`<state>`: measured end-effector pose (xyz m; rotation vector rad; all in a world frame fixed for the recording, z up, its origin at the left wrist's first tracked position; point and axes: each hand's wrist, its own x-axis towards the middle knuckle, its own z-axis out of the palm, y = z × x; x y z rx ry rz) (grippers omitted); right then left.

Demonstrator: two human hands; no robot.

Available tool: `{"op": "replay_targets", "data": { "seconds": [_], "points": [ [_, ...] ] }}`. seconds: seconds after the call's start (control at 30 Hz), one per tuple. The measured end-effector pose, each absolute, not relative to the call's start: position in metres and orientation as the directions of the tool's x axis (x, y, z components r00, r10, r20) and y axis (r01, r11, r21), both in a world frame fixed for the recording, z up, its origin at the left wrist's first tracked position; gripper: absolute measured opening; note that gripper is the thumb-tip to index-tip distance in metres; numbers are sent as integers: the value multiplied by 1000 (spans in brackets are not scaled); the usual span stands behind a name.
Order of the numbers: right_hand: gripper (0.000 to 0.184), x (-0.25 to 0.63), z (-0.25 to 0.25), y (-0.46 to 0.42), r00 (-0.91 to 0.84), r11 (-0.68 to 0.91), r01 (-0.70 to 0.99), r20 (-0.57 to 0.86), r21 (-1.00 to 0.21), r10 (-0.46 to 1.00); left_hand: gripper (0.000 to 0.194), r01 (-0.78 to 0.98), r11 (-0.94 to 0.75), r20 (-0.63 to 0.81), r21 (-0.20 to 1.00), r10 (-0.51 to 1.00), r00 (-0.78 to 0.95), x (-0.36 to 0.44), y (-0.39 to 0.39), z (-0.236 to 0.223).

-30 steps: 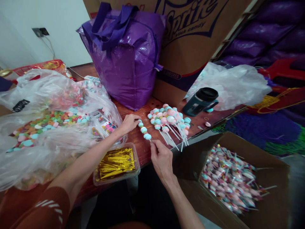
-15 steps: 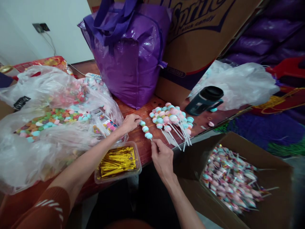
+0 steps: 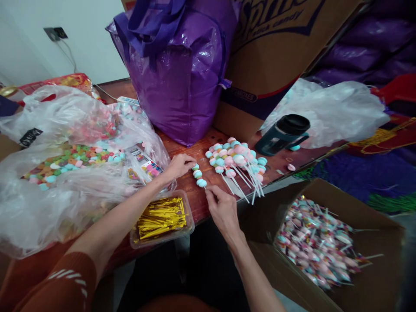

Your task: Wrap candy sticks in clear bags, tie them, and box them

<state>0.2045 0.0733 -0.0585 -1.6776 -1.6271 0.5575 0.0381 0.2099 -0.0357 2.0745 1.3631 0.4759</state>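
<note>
A candy skewer [image 3: 199, 174], threaded with blue, white and green soft pieces, is held over the wooden table [image 3: 182, 149]. Its bare stick end is pinched by my right hand [image 3: 223, 208]. My left hand [image 3: 180, 167] has its fingers closed at the skewer's far tip, against the top piece; the fingertips partly hide that end. Just to the right lies a pile of finished-looking pink and blue candy skewers [image 3: 238, 158], their white sticks pointing toward me. Near my left forearm is a clear plastic tub [image 3: 190, 225] of gold twist ties [image 3: 162, 216].
Plastic bags [image 3: 87, 186] of loose candies cover the left side. A purple bag [image 3: 169, 86] and a big carton [image 3: 260, 65] stand behind. A dark mug [image 3: 276, 138] is at the right. Below the edge, an open box [image 3: 383, 277] contains wrapped candy skewers [image 3: 315, 242].
My hands keep their hold on the skewer, with both nearly in the same place. The view has shifted slightly.
</note>
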Motion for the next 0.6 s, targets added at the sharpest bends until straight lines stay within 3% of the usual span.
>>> {"op": "replay_targets", "data": {
  "seconds": [0.6],
  "points": [
    [22, 181, -64, 86, 151, 36, 798, 257, -601, 955, 29, 740, -299, -6, 603, 926, 378, 43, 187, -28]
  ]
}}
